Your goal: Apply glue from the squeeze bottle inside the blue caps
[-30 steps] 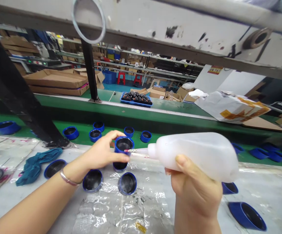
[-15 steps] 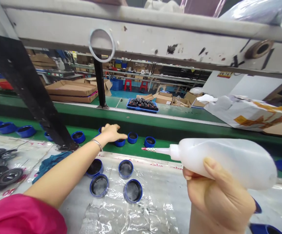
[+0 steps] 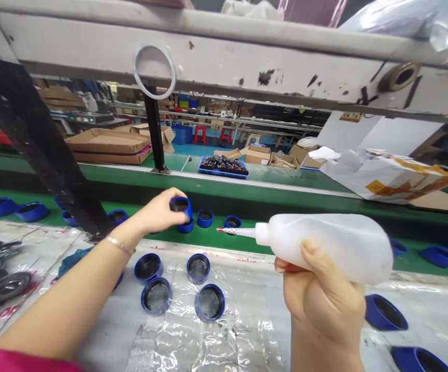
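My left hand point(image 3: 162, 211) grips a blue ring-shaped cup point(image 3: 181, 205) by its rim, raised just above another blue cup point(image 3: 186, 226) on the green belt point(image 3: 208, 241). In my right hand point(image 3: 320, 289) is a translucent white squeeze bottle point(image 3: 332, 245), lying sideways. Its narrow nozzle point(image 3: 243, 232) points left, with the red tip in front of the belt near a blue cup point(image 3: 232, 222). Several blue cups with dark insides, one of them a front cup point(image 3: 210, 303), stand on the plastic-covered table point(image 3: 247, 315).
A black post point(image 3: 53, 150) slants down at the left, beside black round parts point(image 3: 7, 287). A white beam point(image 3: 224, 62) crosses above the belt. Behind it are a blue tray point(image 3: 223, 172) of black parts, cardboard trays point(image 3: 108, 146) and a taped white bag point(image 3: 390, 175).
My left hand has closed on a blue cup and lifted it off the belt. My right hand and the bottle have shifted slightly left. The view has turned a little to the right.
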A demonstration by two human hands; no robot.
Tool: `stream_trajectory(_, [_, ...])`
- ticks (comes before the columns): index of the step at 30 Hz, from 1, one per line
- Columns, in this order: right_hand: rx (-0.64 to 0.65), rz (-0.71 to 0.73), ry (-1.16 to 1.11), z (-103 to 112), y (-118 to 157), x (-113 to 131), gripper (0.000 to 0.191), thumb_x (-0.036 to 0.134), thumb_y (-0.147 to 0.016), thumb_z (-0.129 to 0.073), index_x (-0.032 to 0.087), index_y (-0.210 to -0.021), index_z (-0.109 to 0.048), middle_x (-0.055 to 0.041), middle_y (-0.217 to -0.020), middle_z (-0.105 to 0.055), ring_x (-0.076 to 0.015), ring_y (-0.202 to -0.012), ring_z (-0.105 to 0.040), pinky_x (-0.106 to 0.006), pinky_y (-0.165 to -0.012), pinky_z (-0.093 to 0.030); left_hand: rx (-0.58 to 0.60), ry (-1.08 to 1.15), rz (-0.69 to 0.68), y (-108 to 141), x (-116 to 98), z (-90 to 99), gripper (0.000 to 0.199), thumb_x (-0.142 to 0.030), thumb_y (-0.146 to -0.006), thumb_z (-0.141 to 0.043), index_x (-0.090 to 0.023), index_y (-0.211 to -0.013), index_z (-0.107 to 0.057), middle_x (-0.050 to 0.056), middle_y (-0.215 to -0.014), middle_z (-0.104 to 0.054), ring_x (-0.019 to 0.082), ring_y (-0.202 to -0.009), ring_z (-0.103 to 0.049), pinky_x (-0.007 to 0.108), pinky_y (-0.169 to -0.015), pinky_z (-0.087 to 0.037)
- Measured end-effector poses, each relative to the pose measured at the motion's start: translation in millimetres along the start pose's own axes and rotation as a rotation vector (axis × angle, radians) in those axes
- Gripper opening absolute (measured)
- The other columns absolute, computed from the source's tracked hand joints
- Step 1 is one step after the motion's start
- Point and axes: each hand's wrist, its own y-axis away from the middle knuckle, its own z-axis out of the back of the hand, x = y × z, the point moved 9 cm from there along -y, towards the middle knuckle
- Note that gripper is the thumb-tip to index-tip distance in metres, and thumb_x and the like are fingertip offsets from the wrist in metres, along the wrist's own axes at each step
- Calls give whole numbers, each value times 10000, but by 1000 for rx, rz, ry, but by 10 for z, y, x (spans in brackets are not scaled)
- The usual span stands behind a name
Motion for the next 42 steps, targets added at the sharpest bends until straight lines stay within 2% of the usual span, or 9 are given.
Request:
stream_trajectory(2, [18,34,20,-36,20,1,326,181,-649,-863,170,-955,-751,-14,-716,-686,-152,-522,-613,-244,-375,-486,78,107,-113,336,-183,-149,564,-282,-717,-785,-230,-1253,-618,6,-1145,-754,224,-1024,-725,302,-920,-569])
stream_trajectory(4, [45,55,31,-76,44,-5,284,161,-650,-862,168,-914,-759,-18,-689,-689,-158,-519,-618,-244,-375,-487,187,337,-229,631,-364,-299,567,-291,-709,-796,-214,-1239,-610,38,-1150,-740,242,-1039,-714,337,-940,-562])
stream_trajectory(7, [117,46,41,-128,77,-41,152,168,-684,-852,177,-804,-759,-17,-657,-684,-153,-520,-615,-243,-386,-494,272,462,-244,846,-455,-423,535,-277,-693,-818,-202,-1190,-636,57,-1123,-724,265,-1036,-700,377,-947,-551])
stream_trajectory(10, [181,18,72,-133,101,-102,86,195,-725,-842,177,-733,-758,-25,-636,-677,-158,-534,-620,-250,-401,-500,321,509,-229,874,-483,-463,540,-282,-681,-842,-198,-1181,-655,57,-1116,-720,274,-1036,-690,390,-951,-542])
stream_trajectory(15, [247,-18,139,-105,127,-206,96,235,-770,-833,188,-714,-771,-33,-633,-680,-169,-567,-626,-280,-446,-523,376,555,-238,879,-479,-473,548,-359,-714,-862,-200,-1204,-674,56,-1124,-724,281,-1051,-675,390,-952,-530])
stream_trajectory(20, [266,-28,117,-123,141,-251,110,230,-774,-844,188,-701,-772,-32,-628,-684,-161,-575,-632,-259,-442,-519,412,583,-245,910,-467,-490,544,-381,-714,-868,-191,-1189,-682,56,-1100,-729,279,-1030,-673,379,-929,-533])
stream_trajectory(32, [261,-15,141,-106,137,-207,184,241,-775,-873,163,-656,-756,-28,-606,-660,-139,-524,-614,-241,-416,-519,392,531,-241,919,-483,-424,547,-354,-712,-851,-186,-1201,-672,61,-1130,-718,278,-1051,-678,377,-954,-530])
stream_trajectory(42, [253,-36,172,-81,125,-183,193,263,-776,-874,156,-666,-757,-30,-603,-655,-139,-518,-614,-240,-417,-521,341,472,-269,910,-489,-347,505,-323,-714,-842,-206,-1177,-679,28,-1089,-706,251,-1020,-690,329,-911,-547])
